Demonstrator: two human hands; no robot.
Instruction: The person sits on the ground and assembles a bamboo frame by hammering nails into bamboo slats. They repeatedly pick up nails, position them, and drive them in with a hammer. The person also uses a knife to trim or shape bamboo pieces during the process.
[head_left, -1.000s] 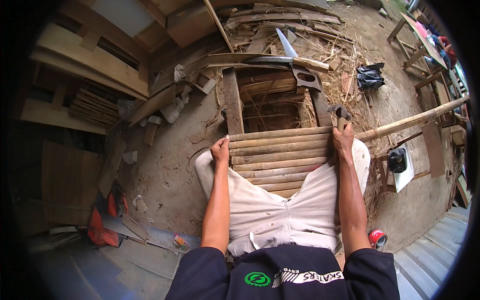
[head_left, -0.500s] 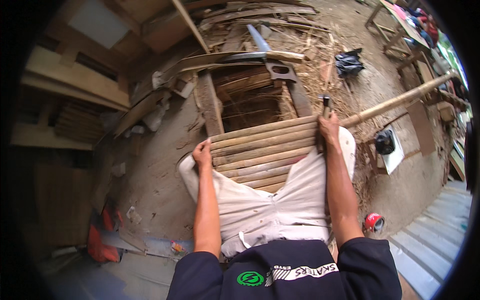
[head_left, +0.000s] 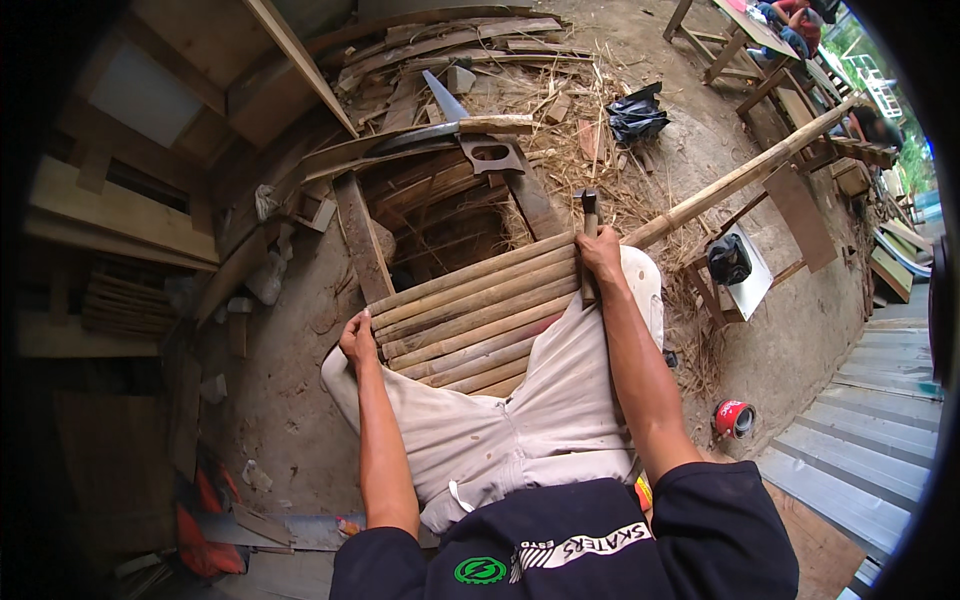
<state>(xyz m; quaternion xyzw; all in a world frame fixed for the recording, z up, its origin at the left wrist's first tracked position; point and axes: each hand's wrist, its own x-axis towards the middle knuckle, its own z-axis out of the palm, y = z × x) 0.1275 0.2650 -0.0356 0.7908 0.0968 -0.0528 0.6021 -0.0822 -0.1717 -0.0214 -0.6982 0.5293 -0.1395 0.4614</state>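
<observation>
A panel of several bamboo slats [head_left: 465,315] lies side by side across my lap, its near part between my thighs. At its left end, my left hand [head_left: 358,338] is closed on the edge, thumb by the topmost slat. My right hand [head_left: 600,252] is wrapped round a hammer [head_left: 590,212] at the panel's right end. The dark hammer head points away from me, and its handle runs down along the slat ends. Just beyond the panel, a handsaw [head_left: 488,155] rests on a wooden frame [head_left: 362,240], its blade pointing away.
Wood scraps and shavings [head_left: 570,80] litter the ground ahead. A long bamboo pole [head_left: 740,175] slants off to the right. Black plastic bags [head_left: 637,115], a red can [head_left: 734,419] and corrugated metal sheets [head_left: 850,440] lie rightward. Wooden furniture [head_left: 115,205] stands left; a person [head_left: 805,25] sits far right.
The whole view has shifted, with the panel, hands and saw now further left in it. Both hands keep their places at the panel's ends, and the hammer stays in my right hand.
</observation>
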